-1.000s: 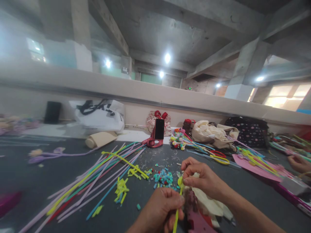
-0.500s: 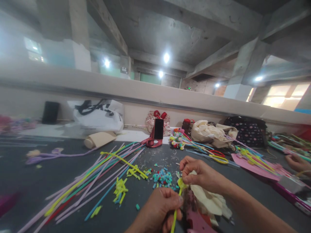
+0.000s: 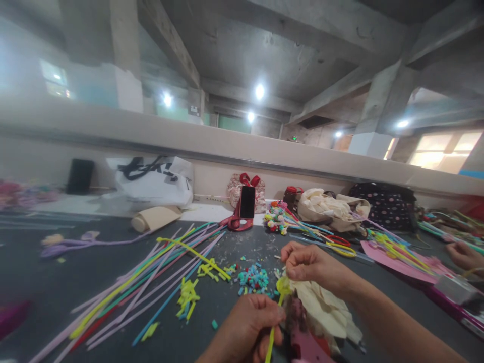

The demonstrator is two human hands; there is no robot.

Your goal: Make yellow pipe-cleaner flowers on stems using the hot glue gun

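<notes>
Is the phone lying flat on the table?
No, the phone stands upright, propped on a red holder at the far edge of the table.

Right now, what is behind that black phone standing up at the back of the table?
Behind the phone sits a patterned pouch with a red bow, against the pale wall. The phone leans on a red stand. The pouch's middle is covered by the phone, so its front cannot be seen.

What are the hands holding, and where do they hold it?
A yellow pipe cleaner. The left hand pinches its straight stem low down; the right hand pinches the curled top end.
</notes>
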